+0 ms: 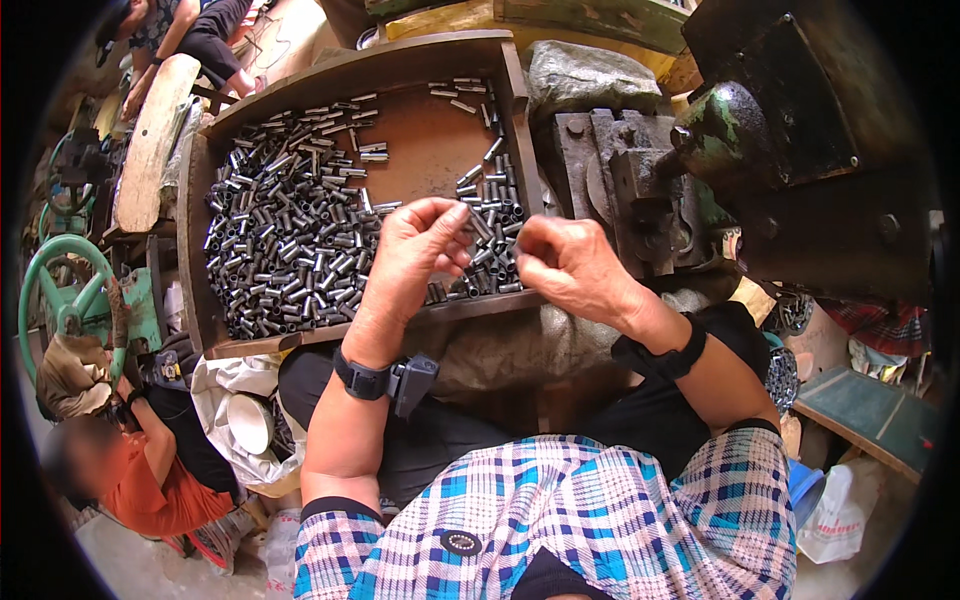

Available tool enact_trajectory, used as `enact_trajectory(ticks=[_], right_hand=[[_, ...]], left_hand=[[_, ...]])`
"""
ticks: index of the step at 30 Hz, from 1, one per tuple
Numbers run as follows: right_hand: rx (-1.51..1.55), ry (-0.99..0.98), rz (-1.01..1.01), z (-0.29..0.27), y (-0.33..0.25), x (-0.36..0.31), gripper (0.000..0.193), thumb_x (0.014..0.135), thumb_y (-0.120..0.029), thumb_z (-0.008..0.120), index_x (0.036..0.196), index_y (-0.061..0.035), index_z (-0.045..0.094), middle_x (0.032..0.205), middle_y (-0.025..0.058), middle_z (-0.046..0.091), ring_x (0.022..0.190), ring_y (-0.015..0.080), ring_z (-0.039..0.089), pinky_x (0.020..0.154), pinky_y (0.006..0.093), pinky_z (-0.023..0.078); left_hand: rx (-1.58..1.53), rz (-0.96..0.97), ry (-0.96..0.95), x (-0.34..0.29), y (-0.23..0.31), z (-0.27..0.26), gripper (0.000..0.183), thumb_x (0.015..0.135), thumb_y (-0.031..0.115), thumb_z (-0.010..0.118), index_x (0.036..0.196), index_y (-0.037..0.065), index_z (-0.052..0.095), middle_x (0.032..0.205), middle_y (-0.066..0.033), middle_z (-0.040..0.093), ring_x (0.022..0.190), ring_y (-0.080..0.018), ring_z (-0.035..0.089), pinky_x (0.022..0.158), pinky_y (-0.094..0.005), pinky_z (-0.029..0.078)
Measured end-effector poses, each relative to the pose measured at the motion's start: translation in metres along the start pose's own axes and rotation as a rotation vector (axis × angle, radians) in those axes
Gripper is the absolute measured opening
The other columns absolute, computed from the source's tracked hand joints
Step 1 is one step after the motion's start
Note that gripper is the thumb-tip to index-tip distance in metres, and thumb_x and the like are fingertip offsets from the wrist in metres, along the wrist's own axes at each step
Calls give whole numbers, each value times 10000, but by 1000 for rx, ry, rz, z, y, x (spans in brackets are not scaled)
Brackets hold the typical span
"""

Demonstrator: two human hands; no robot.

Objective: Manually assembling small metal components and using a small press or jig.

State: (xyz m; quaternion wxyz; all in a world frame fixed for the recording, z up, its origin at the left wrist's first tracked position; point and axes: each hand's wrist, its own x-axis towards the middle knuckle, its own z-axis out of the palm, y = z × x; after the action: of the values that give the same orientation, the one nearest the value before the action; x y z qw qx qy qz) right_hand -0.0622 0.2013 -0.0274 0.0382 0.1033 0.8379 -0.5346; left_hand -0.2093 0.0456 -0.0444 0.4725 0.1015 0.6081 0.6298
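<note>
A wooden tray (350, 66) lies in front of me, holding a large heap of short metal tubes (290, 220). Over its near right part, my left hand (420, 245) is closed, with one dark metal tube (480, 224) at its thumb and fingertips. My right hand (572, 262) hovers at the tray's right near corner, its thumb and fingers pinched together. Whatever the right fingers may hold is hidden. More tubes lie loosely between and beneath both hands.
Right of the tray stands a heavy dark machine (640, 170) with a rounded green-black housing (722, 130). At left are a green handwheel (65, 290) and a person in an orange shirt (170, 490). Another person (200, 40) sits at the far left.
</note>
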Motion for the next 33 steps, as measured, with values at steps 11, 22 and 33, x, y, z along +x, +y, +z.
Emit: enact_trajectory(ticks=[11,22,33], right_hand=[[536,244,105,-5,13,5,156,833,-91,600,933,29,616,686,2,551,591,34,503,517,194,412],[528,147,149,-3,5,3,188,889,-148,584,914,28,646,672,23,589,490,52,529,429,196,413],[587,94,150,-3,10,4,191,910,-170,558,927,10,619,669,16,581,489,43,520,428,182,416]], left_hand=[[-166,-56,-122,-6,-11,12,174,889,132,600,1018,15,590,754,-51,623,559,-66,574,493,-174,494],[-268,-49,-151,-8,-11,15,167,918,137,561,1034,19,585,771,-47,630,557,-64,577,480,-176,488],[-183,-31,-119,-9,-12,16,197,915,166,578,1031,6,592,787,-88,662,516,-73,575,448,-171,460]])
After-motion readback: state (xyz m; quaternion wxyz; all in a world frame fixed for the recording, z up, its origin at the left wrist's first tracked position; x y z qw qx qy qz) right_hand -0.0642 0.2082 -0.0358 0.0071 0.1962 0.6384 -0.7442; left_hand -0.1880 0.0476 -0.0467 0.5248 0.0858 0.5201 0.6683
